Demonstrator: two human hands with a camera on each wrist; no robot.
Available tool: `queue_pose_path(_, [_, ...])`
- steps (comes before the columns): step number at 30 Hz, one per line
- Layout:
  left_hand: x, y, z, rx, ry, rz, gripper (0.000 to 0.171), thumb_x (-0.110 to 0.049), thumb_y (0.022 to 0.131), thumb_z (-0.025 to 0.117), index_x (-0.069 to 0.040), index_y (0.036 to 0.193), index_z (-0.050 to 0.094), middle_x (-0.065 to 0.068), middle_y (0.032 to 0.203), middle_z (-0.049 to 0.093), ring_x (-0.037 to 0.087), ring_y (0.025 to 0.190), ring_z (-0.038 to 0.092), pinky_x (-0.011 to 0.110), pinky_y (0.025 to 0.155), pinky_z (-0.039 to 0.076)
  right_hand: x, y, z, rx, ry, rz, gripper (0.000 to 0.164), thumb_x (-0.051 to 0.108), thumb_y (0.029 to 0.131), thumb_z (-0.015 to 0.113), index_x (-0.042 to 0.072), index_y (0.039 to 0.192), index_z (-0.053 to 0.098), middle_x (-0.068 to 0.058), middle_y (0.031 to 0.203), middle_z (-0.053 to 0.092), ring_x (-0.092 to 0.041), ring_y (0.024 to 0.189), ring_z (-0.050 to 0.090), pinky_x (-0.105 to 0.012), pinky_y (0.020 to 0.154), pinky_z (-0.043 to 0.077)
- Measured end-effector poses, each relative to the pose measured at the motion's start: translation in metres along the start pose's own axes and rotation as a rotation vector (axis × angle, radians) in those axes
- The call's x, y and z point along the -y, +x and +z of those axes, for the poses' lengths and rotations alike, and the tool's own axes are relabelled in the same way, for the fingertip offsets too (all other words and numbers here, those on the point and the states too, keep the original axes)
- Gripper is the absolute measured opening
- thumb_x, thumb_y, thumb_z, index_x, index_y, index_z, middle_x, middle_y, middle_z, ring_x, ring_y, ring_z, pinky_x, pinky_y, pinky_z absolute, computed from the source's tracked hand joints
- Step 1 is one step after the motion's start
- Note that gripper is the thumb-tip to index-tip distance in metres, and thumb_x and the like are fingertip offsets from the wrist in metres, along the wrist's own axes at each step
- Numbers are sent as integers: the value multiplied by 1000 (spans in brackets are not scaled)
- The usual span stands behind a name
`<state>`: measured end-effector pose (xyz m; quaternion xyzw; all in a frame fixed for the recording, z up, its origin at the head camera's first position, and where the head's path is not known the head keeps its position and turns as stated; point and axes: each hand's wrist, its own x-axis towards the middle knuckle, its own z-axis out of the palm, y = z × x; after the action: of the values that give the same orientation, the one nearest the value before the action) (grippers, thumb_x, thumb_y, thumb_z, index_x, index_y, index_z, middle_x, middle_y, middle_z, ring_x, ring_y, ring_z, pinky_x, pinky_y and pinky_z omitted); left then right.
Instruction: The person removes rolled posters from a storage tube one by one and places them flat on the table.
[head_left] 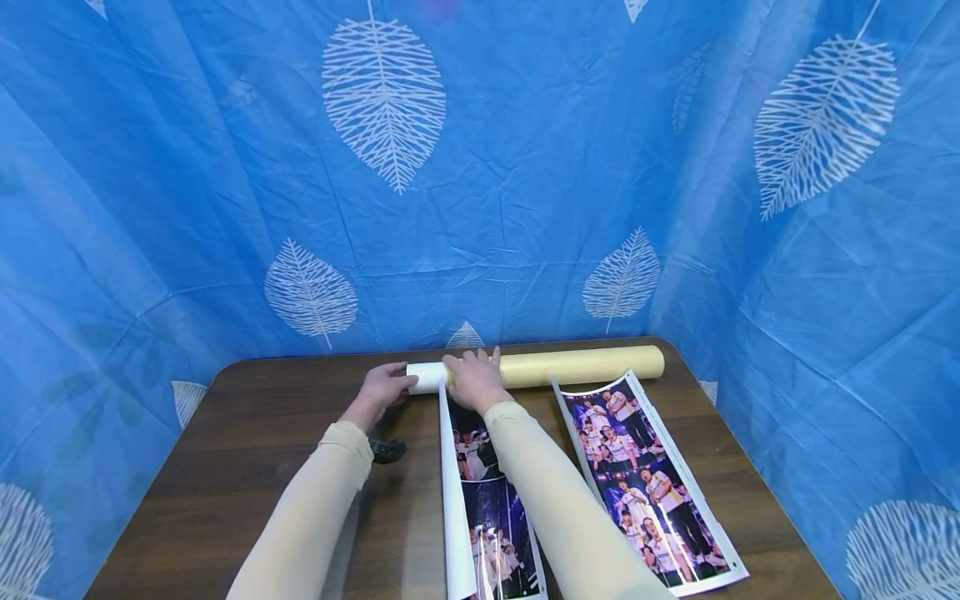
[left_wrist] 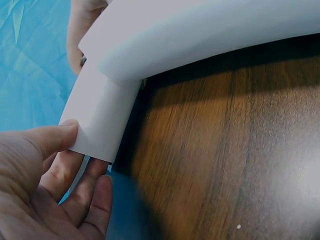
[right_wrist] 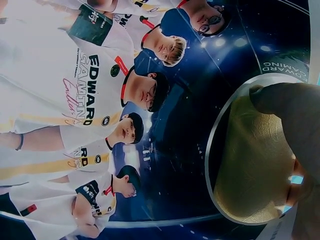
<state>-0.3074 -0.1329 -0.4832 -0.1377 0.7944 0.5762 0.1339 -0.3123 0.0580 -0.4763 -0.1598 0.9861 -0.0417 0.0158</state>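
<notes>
A long tan tube lies across the back of the table, a white roll continuing from its left end. My left hand grips the roll's open end; in the left wrist view the thumb presses its outside and the fingers reach in at the opening. My right hand curls over the tube to the right of the white part. A glossy group-photo poster extends toward me from there, partly under my right forearm, its left edge curled up. In the right wrist view the poster's pale edge bends around the tan tube.
A second photo poster lies on the table's right side, its left edge curling up by the tube. The brown wooden table backs onto a blue leaf-print curtain. A small black object shows beside my left wrist.
</notes>
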Motion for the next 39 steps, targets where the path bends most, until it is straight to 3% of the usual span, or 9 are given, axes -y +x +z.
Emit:
queue_pose_path(14, [4, -3, -17, 17, 1, 15, 59, -16, 102, 64, -1, 154, 42, 27, 152, 42, 40, 124, 57, 51, 105, 48, 0, -2, 0, -7, 7, 0, 54, 38, 98, 68, 28, 149, 52, -10, 142, 58, -39, 138, 44, -68, 118, 15])
queue_pose_path(39, [12, -5, -40, 4, 5, -30, 61, -23, 104, 63, -2, 156, 39, 27, 155, 39, 41, 129, 52, 51, 108, 46, 0, -2, 2, -12, 20, -9, 50, 36, 100, 63, 28, 148, 52, -10, 141, 57, -40, 139, 43, -68, 118, 14])
